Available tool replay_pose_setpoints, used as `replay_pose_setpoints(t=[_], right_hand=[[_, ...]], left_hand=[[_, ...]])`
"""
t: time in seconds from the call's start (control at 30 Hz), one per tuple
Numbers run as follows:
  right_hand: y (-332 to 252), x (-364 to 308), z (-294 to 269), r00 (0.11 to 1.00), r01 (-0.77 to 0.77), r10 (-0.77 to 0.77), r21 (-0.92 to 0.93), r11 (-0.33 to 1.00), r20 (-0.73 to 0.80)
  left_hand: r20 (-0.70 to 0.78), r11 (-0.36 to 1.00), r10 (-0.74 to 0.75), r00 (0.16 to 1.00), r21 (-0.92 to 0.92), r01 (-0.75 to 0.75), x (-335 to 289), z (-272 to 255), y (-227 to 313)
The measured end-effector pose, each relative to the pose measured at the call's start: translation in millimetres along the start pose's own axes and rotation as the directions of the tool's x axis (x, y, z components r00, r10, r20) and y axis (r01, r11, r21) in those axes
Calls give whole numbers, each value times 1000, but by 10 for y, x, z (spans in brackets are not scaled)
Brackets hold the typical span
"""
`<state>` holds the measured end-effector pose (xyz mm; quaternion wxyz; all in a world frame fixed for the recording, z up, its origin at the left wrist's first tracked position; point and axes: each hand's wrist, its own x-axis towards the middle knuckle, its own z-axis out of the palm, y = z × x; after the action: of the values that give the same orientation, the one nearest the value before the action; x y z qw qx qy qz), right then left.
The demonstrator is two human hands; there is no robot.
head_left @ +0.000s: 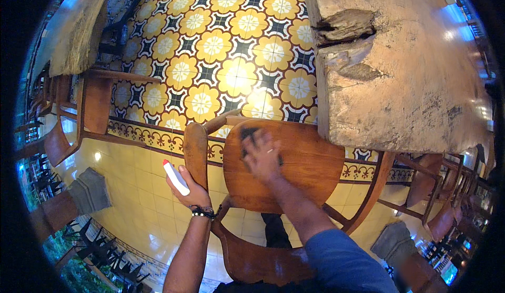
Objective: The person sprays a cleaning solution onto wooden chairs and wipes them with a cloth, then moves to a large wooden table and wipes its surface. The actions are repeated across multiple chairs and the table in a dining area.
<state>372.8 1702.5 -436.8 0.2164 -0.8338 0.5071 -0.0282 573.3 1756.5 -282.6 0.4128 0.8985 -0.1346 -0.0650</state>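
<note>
A wooden armchair (310,172) with a rounded brown seat stands right in front of me, its curved backrest nearest my body. My right hand (261,155) lies over a dark cloth (247,133) on the left part of the seat, pressing it down with spread fingers. The hand is slightly blurred, and most of the cloth is hidden under it. Beside the chair's left armrest (196,148), my left hand (191,189) is closed round a small white bottle (176,178) with a red tip, tilted to the upper left.
A thick, rough-edged wooden table (405,109) reaches close to the seat's far right side. Another slab table (79,35) stands at the far left, with a wooden chair (97,103) near it. Patterned tiles (210,46) cover the floor ahead. More chairs (421,182) stand at the right.
</note>
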Motion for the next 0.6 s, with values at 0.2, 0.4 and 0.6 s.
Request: replay_pose_setpoints(t=[0.2,0.4,0.6], right_hand=[[85,-1636,-105,695,464,-448,125,877,562],[725,-2275,-1607,881,-434,293,392,811,371],[1187,-2952,-2836,636,-544,689,430,720,-348]], left_hand=[[17,999,47,999,4,-48,-16,9,99],[17,999,48,999,-4,-48,-40,-54,120],[207,646,-113,972,-728,230,226,-5,-313]])
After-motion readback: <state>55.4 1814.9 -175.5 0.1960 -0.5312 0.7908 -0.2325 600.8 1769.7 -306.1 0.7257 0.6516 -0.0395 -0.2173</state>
